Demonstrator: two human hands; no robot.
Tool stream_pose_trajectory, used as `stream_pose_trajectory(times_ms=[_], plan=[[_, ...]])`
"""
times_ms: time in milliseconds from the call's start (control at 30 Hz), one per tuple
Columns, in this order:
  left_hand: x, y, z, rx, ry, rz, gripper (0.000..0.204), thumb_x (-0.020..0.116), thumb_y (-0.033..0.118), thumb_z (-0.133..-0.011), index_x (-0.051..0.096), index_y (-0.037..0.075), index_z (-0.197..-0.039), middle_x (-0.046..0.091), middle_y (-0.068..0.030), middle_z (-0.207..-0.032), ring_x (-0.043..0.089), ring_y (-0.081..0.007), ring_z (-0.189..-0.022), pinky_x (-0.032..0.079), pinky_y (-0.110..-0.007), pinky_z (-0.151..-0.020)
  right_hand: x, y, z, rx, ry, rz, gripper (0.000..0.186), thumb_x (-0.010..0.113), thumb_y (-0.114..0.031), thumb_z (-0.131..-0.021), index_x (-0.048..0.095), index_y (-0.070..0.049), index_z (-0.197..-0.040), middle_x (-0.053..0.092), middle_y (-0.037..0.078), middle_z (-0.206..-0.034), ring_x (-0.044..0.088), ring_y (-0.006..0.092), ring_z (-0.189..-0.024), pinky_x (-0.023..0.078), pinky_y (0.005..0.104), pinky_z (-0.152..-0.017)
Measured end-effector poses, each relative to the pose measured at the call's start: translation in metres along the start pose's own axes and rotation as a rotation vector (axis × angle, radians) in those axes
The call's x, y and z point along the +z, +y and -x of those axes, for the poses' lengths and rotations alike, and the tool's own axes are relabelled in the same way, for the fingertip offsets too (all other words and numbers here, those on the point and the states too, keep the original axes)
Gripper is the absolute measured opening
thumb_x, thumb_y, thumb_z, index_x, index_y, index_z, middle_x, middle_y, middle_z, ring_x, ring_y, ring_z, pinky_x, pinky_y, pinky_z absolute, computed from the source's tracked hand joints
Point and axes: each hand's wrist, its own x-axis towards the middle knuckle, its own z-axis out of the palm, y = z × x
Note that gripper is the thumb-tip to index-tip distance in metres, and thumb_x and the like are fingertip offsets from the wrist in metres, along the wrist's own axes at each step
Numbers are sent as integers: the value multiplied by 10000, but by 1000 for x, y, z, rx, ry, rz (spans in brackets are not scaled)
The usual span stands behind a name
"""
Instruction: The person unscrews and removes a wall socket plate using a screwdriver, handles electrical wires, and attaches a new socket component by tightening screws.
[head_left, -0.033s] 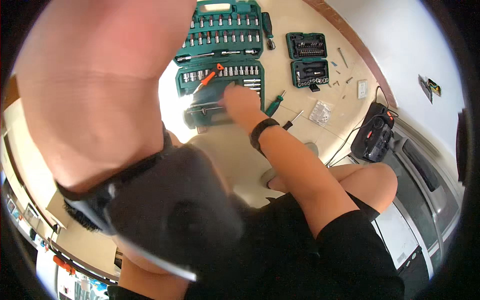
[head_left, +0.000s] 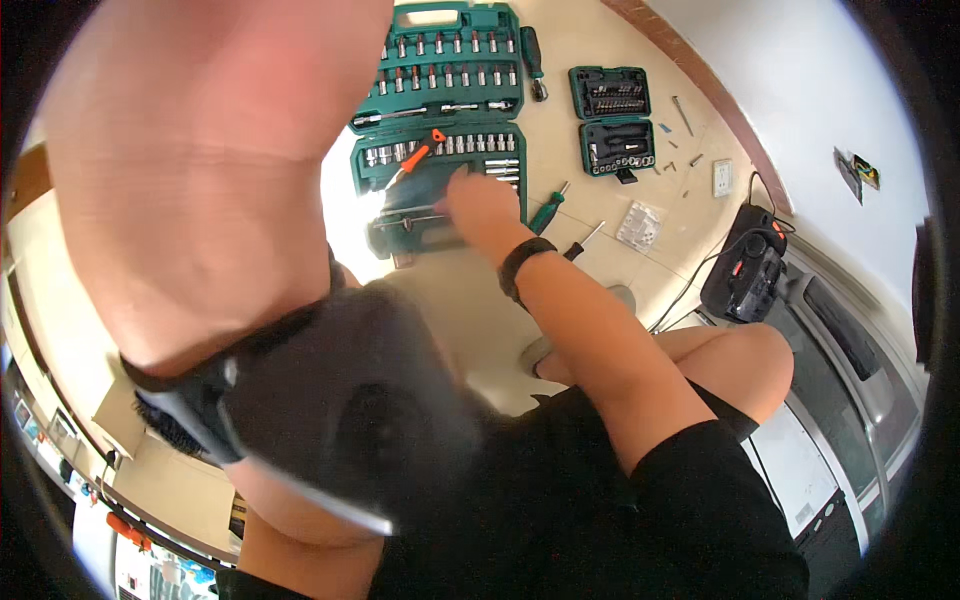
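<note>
My left hand (head_left: pixel 220 200) looms very close at the left, blurred, its fingers out of view. A dark strap and a blurred black device (head_left: pixel 350 400) sit at its wrist. My right hand (head_left: pixel 487 208), with a black wristband, is over the lower half of an open green socket case (head_left: pixel 358 160). Its fingers are curled together by a thin metal rod (head_left: pixel 412 209); what is between them is hidden. An orange-handled screwdriver (head_left: pixel 424 149) lies slantwise across the case, beside a row of sockets (head_left: pixel 490 143).
Right of the case are a ratchet handle (head_left: pixel 534 65), a small open bit case (head_left: pixel 612 92), a green screwdriver (head_left: pixel 549 210) and another screwdriver (head_left: pixel 587 241). Loose screws (head_left: pixel 683 115), a clear bag (head_left: pixel 638 226) and a white socket plate (head_left: pixel 722 178) lie near a black tool case (head_left: pixel 744 270).
</note>
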Motion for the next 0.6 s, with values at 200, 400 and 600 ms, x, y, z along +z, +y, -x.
stream_pose_trajectory(times_ms=[200, 400, 600], plan=[[6, -1, 46, 66, 65, -32, 347, 406, 217, -1040, 534, -46, -1225, 532, -76, -1004, 446, -163, -836, 387, -290, -776, 5, 9, -7, -143, 27, 58, 411, 643, -389, -929, 650, 9, -1031, 739, 176, -984, 726, 338, -932, 579, 444, -776], [7, -15, 57, 58, 81, -32, 346, 401, 214, -1041, 533, -48, -1224, 530, -78, -1004, 445, -164, -836, 387, -290, -776, -14, 27, -3, -129, -92, 85, 378, 681, -369, -903, 664, -36, -1081, 719, 182, -1000, 702, 356, -980, 567, 470, -825], [10, -19, 63, 60, 103, -41, 345, 396, 211, -1041, 531, -49, -1222, 528, -79, -1003, 444, -165, -836, 387, -291, -777, -26, 17, -7, -106, -164, 102, 285, 675, -293, -904, 675, -57, -1064, 717, 173, -1005, 700, 347, -991, 563, 466, -830]])
